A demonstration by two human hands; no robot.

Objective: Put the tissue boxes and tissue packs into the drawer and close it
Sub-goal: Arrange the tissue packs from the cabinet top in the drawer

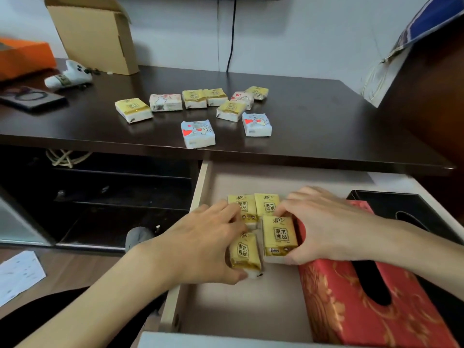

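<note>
**Currently: Packs Being Seated in Drawer**

Left hand grips a yellow tissue pack; right hand grips the adjacent pack. Both packs sit inside the open drawer, left of the red tissue box. Nine packs lie on the far desk.

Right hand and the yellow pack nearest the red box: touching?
Touching. The head view shows the right hand gripping that yellow pack, with the thumb under its near edge and the fingertips on its far edge, inside the drawer beside the red box.
</note>
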